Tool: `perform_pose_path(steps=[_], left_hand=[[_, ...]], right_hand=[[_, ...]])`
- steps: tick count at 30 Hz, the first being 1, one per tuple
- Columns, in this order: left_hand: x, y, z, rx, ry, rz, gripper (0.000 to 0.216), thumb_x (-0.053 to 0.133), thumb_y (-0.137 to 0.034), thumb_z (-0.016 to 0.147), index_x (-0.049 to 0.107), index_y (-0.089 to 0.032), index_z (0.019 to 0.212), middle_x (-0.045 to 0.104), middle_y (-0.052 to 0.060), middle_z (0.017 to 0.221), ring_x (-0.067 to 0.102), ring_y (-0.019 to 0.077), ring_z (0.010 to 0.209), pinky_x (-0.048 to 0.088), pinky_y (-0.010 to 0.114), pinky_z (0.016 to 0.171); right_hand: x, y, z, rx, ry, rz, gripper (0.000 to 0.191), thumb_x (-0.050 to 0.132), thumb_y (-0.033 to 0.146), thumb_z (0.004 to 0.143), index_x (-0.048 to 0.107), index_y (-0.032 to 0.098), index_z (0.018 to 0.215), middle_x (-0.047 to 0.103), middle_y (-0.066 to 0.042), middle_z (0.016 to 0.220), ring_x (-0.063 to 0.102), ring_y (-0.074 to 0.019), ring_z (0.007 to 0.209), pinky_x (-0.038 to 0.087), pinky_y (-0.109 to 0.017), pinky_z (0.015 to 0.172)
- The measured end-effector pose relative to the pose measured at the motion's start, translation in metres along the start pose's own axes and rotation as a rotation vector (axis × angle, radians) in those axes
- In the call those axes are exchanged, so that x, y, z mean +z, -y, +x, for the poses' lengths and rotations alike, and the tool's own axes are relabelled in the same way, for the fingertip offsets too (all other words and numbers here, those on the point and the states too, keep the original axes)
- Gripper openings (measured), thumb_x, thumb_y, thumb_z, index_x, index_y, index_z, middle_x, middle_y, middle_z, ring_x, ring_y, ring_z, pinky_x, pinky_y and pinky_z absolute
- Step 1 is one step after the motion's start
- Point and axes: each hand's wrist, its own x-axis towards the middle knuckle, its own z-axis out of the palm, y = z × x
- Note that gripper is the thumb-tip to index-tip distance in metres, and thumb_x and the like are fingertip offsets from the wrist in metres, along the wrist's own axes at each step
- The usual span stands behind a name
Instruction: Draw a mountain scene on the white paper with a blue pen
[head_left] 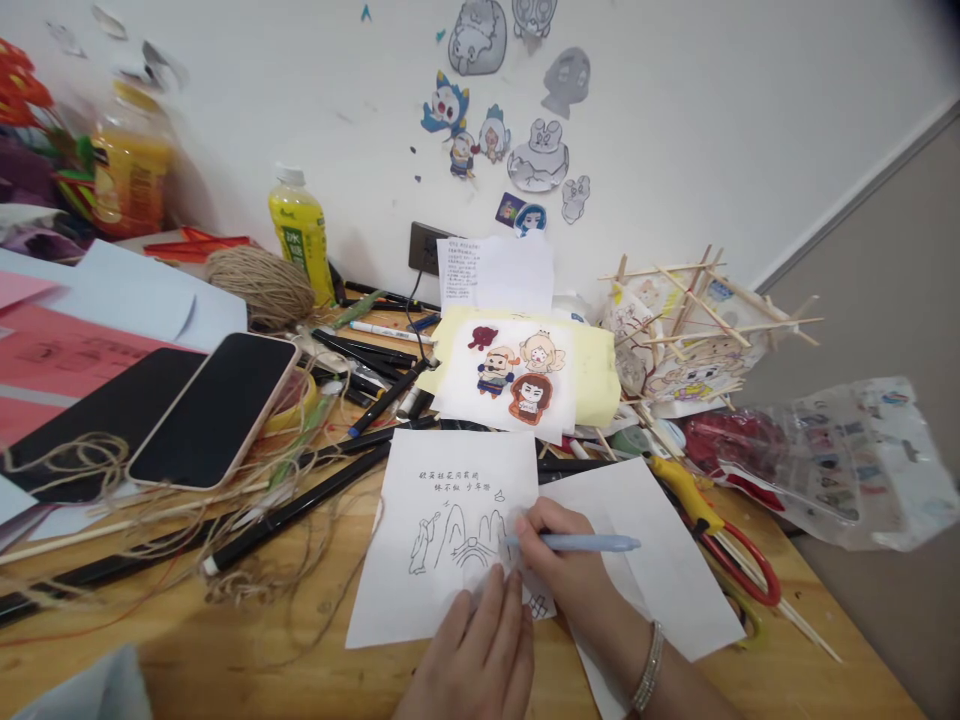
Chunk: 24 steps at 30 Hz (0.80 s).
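Observation:
A white sheet of paper (390, 570) lies on the wooden table, with black-ink mountains, an arched bridge, a robed figure and handwritten characters on it. My left hand (480, 640) rests flat on its lower part, fingers stretched out. In my right hand (555, 560) is a light blue pen (596, 543), its tip end near the right side of the drawing and partly hidden by my fingers. A beaded bracelet (649, 665) circles my right wrist. Beneath my right forearm lies a second sheet of paper (675, 590), which looks blank where it shows.
Black markers (300, 505) and loose twine (300, 560) clutter the left, near a phone (217, 410). Colored cutouts (532, 395) lie behind the drawing. Red-handled scissors (757, 575), a plastic package (847, 460) and a stick frame (697, 330) stand right. Bottles (300, 235) line the wall.

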Motion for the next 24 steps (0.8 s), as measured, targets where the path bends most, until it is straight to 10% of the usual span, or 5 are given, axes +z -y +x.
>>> perform_pose_path(steps=[24], left_hand=[[0.008, -0.001, -0.004, 0.003, -0.043, 0.014, 0.027, 0.044, -0.022, 0.101, 0.069, -0.019, 0.112, 0.073, 0.005, 0.118, 0.061, 0.0239, 0.114, 0.038, 0.035, 0.093]], right_hand=[[0.002, -0.009, -0.003, 0.091, -0.069, 0.307, 0.037, 0.062, 0.039, 0.081, 0.042, 0.024, 0.055, 0.042, 0.006, 0.048, 0.039, -0.0128, 0.048, 0.035, -0.026, 0.05]])
